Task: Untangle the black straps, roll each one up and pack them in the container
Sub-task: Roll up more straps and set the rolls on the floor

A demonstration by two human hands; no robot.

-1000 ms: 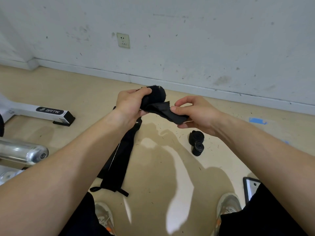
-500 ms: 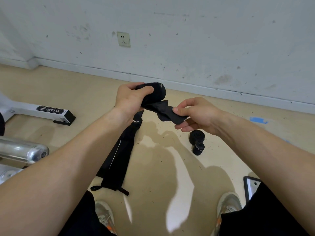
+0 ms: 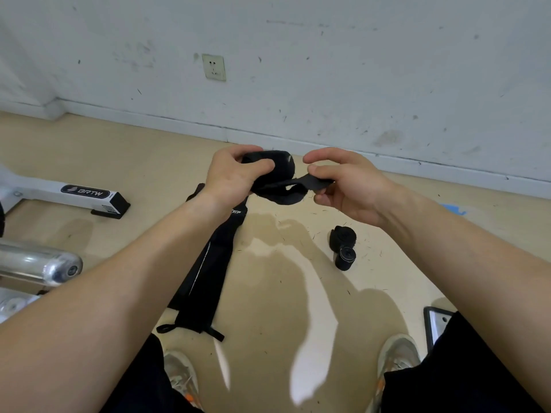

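Across the back of the room there's a scuffed white painted wall [image 3: 357, 70], and below it a glossy beige floor [image 3: 268, 293] fills most of the view. Off on the left sits a white metal machine foot with a black BRTW label [image 3: 59, 192]. Nearer the camera, a shiny chrome cylinder bar [image 3: 38, 265] pokes in from the same edge. Flat on the floor in front of the person's legs lies a long black fabric piece [image 3: 208, 278] with a thin white line and little loops at its near end. Honestly can't tell if that's another strap or a pouch. Up off the floor above it, the left hand [image 3: 232, 177] has its fingers wrapped around a fat half-wound roll of black strap [image 3: 277, 168], thumb pressed on its front. The right hand [image 3: 348, 186] is just beside it, pinching the loose flat tail [image 3: 310, 183] of that same strap between thumb and fingers, so the tail spans the small gap between the hands. On the floor below the right wrist, two small finished black strap rolls [image 3: 343, 245] sit touching each other. Light grey sneakers [image 3: 399, 356] show at the bottom edge, and a dark-framed flat thing [image 3: 435, 323] peeks out by the right leg. There's a white wall socket [image 3: 213, 67] above the hands, and a scrap of blue tape [image 3: 454, 210] is stuck to the floor at the right.
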